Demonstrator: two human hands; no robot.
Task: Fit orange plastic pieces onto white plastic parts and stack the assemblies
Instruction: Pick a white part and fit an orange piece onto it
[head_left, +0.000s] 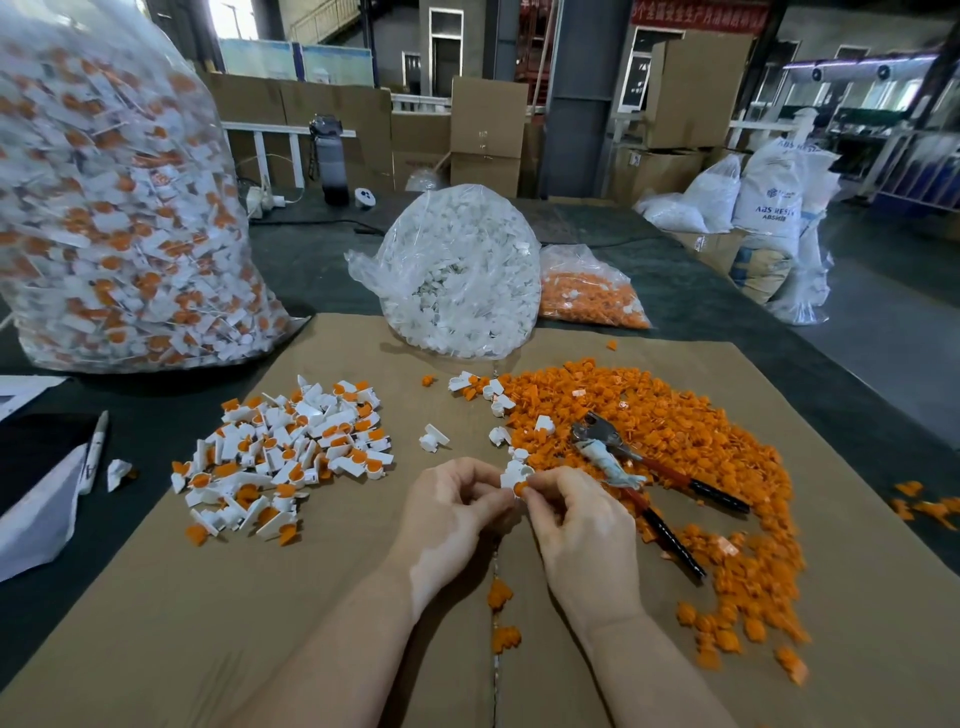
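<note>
1. The left hand and the right hand met above the cardboard sheet, fingertips pinched together around one white part.
2. The right hand's thumb and forefinger pinched a small orange piece against the lower edge of that white part; whether it was already seated could not be told, as the fingers covered the joint.
3. The left hand's curled fingers held the white part from the other side.
4. Just right of the hands lay pliers with red and black handles, resting on the heap of loose orange pieces.
5. A few loose white parts lay along the heap's left edge.
6. To the left, well apart from the hands, was the pile of finished assemblies, white with orange showing.
7. Behind the sheet stood a clear bag of white parts, a smaller bag of orange pieces beside it, and a tall bag of assemblies at far left.
</note>
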